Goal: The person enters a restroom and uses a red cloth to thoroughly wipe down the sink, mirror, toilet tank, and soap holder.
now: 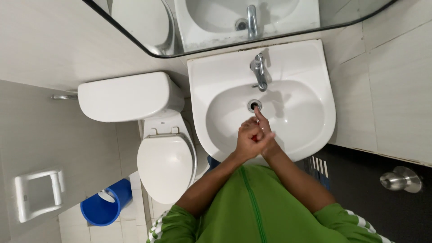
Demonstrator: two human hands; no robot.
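A: Small red thing (255, 138) pinched between left hand (247, 141) and right hand (265, 130), over sink (315, 130) basin.
B: Fingers curled tight, one extended. If dropped, could be lost down drain (254, 105), just beyond.

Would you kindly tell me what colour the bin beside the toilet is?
Blue; the bin shows best in the head view.
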